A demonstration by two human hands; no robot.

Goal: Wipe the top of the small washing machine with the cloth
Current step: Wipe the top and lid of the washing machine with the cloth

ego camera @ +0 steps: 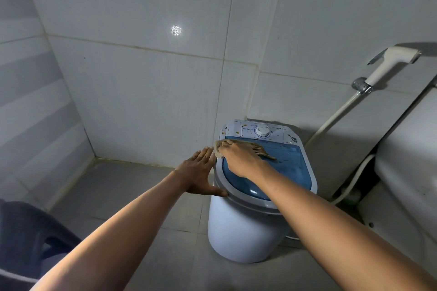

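Observation:
A small white washing machine (238, 229) stands on the floor near the tiled corner. Its top has a blue see-through lid (290, 163) and a white control panel with a dial (263, 131), speckled with brownish spots. My right hand (238, 158) grips a tan cloth (254, 146) and holds it on the far left part of the blue lid. My left hand (201, 172) rests flat with straight fingers against the machine's left rim, thumb on the rim's front edge.
A white spray hose (387, 66) hangs on the right wall, and its tube runs down behind the machine. A white toilet tank (411, 149) stands at the right. A dark plastic stool (30, 236) sits at the lower left. Grey floor tiles surround the machine.

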